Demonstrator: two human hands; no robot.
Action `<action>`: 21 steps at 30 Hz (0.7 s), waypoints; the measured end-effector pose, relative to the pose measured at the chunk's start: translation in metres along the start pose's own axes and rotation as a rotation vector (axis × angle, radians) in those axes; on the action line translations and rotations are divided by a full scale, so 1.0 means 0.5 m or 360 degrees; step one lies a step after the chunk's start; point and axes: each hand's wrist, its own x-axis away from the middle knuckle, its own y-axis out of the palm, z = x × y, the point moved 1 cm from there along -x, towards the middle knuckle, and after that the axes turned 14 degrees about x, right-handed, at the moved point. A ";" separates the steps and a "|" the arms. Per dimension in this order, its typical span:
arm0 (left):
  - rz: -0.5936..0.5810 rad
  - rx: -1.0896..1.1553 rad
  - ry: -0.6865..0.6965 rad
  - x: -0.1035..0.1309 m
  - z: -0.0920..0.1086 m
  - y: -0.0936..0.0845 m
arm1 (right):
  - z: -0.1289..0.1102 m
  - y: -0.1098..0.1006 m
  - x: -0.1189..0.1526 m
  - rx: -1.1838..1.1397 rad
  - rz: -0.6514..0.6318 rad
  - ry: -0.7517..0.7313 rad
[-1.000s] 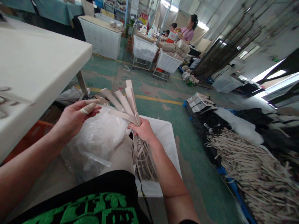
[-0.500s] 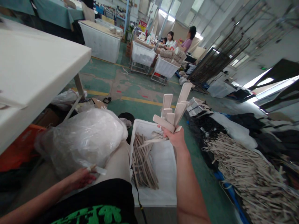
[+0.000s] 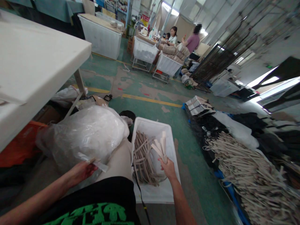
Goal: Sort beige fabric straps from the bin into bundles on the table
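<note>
My right hand (image 3: 168, 167) is closed round a bundle of beige straps (image 3: 160, 146), whose flat ends fan out above the fingers. It is inside the white bin (image 3: 164, 191), over its right half. A heap of similar beige straps (image 3: 143, 162) lies along the bin's left side. My left hand (image 3: 86, 169) rests near my thigh with its fingers curled round a clear plastic strip (image 3: 101, 166), which sticks out on both sides. Behind that hand a large clear plastic bag (image 3: 93, 134) with white contents bulges beside my leg.
A white table (image 3: 44, 53) stands at the left. On the right, a large pile of beige straps (image 3: 243, 168) lies by black material. Farther back are white carts (image 3: 168, 64) and a person in a purple top (image 3: 193, 43) near others.
My right hand has moved down into the bin with the straps, whose ends now stand lower. My left hand has shifted slightly up, and the plastic strip shows more. The purple-topped person is more upright.
</note>
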 end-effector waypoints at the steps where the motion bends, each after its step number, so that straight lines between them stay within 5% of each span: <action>1: 0.0033 0.0089 -0.0041 0.011 0.014 0.008 | -0.001 -0.001 -0.006 -0.0073 0.0026 0.0017; 6: 0.0103 0.0215 0.0156 0.095 0.101 0.065 | -0.112 -0.010 -0.034 -0.0439 -0.0066 -0.0104; 10: -0.0210 -0.0187 0.0446 0.182 0.143 0.112 | -0.275 0.002 -0.018 -0.0723 -0.0576 -0.0421; 16: -0.0617 -0.0574 0.0445 0.237 0.121 0.154 | -0.483 0.083 0.041 -0.0750 -0.1521 -0.0707; 21: -0.0810 -0.0661 0.0401 0.234 0.080 0.163 | -0.566 0.145 0.058 -0.0739 -0.1737 -0.0701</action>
